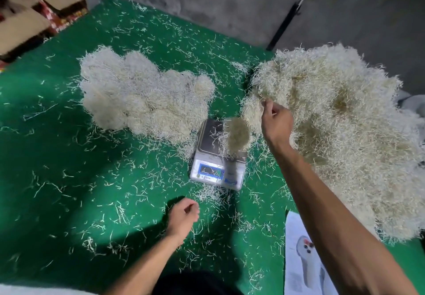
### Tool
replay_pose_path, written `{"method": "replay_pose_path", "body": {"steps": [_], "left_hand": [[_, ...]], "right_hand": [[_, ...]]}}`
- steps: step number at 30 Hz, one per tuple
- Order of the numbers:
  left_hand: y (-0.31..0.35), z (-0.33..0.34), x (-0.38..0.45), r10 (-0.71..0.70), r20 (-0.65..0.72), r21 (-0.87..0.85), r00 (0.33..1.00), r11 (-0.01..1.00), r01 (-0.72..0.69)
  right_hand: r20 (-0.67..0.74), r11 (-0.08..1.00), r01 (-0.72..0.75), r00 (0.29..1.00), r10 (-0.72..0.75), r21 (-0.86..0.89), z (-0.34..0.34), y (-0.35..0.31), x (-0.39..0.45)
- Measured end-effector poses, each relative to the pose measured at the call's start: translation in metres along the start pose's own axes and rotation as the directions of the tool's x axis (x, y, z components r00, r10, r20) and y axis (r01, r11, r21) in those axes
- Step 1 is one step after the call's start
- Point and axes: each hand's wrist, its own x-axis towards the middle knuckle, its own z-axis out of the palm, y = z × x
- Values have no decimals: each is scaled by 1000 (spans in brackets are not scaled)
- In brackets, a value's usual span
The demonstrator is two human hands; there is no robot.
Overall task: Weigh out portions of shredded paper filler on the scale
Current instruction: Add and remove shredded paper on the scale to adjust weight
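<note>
A small digital scale (208, 144) with a steel pan sits mid-mat. A blurred clump of shredded paper (238, 136) is over the pan's right side. My right hand (277, 120) reaches past the scale into the near edge of the big loose pile of shredded paper (345, 122), with its fingers curled into the strands. Low and in front of the scale, my left hand (184, 214) hovers over the mat, loosely curled, with nothing in it. Left of the scale lies a heap of rounded paper portions (142, 92).
Loose shreds litter the green mat (69, 156). Cardboard boxes (34, 7) stand at the far left corner. A white printed sheet (299, 260) lies at the near right. A dark pole (287, 21) leans beyond the mat on the grey floor.
</note>
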Motion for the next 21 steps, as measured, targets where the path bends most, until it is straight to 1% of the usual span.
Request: {"method": "replay_pose_path", "body": {"steps": [9,11,14,18,21], "left_hand": [[-1,2,5,-49,-40,-36,998,998,48],[-1,2,6,-72,-54,-62,996,996,68],[1,3,7,-112,-77,-124,991,987,102],[7,3,11,-244,-78,-298,967,931,211],[15,1,18,-359,-39,-385,933,867,317]], "right_hand": [[4,998,-5,1000,5,58,-6,-4,-15],[-10,998,-4,1000,4,66,-5,-2,-17],[-6,994,-39,999,39,102,-6,-2,-21],[28,980,-122,993,119,158,-4,-1,-20],[31,981,-132,991,128,140,4,6,-17]]}}
